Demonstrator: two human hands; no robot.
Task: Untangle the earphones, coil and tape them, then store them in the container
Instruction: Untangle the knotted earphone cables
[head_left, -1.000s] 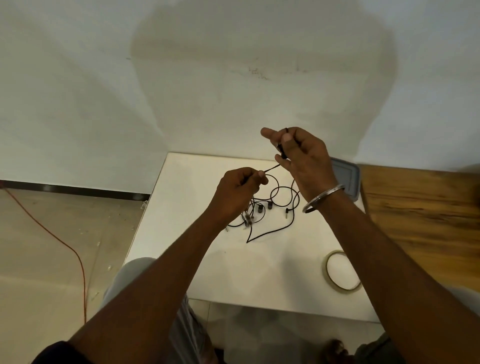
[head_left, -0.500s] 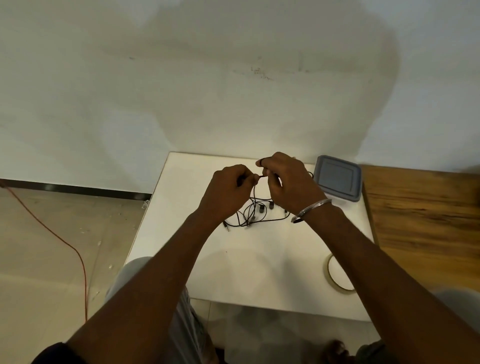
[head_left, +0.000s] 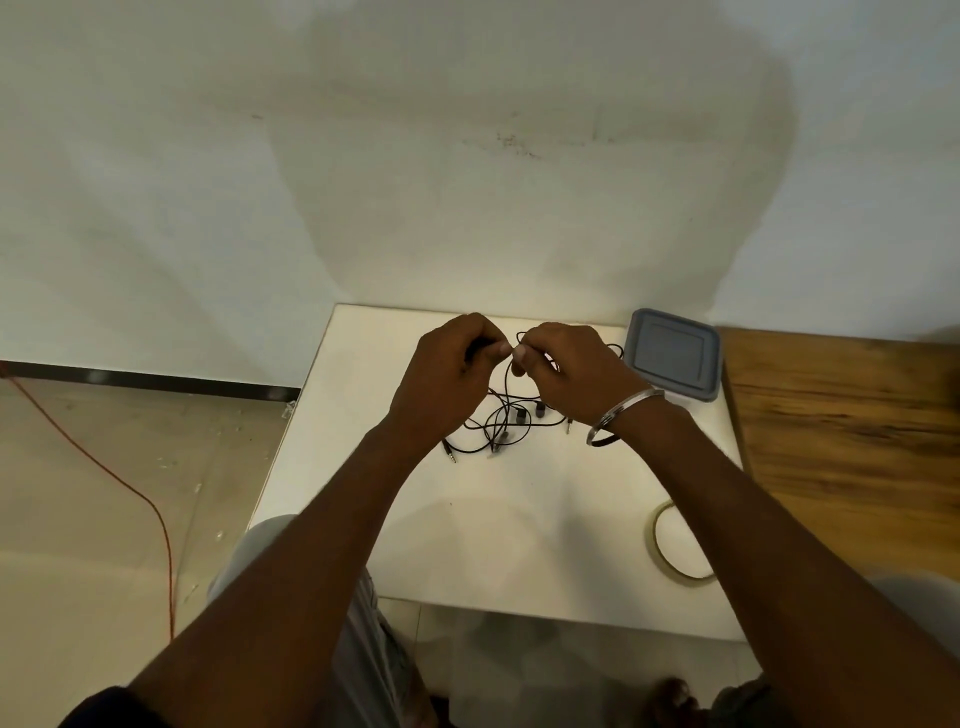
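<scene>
Toward twelve o'clock on the white tabletop (head_left: 519, 545), in the head view, both hands meet above the tangled earphones (head_left: 506, 423). The left hand (head_left: 447, 374) is curled shut, thumb and forefinger pinched on a strand of the black cable; the right hand (head_left: 566, 369), a metal bangle (head_left: 621, 415) at its wrist, pinches the same cable just beside it, the two sets of fingertips nearly touching. From that pinch the cable drops toward six o'clock into the knotted loops resting on the tabletop, with the earbuds and a jack plug lying among them; how many sets are in the knot I cannot tell. So the tangle lies directly below and slightly nearer the person than both hands, about equally close to each, and its strands run mostly from nine to three o'clock. Untangling is likely still in hand. The grey-lidded container (head_left: 672, 353) sits at two o'clock, just beside the right hand, lid on; the tape roll (head_left: 652, 525) lies well apart at five o'clock, nearer the right arm.
</scene>
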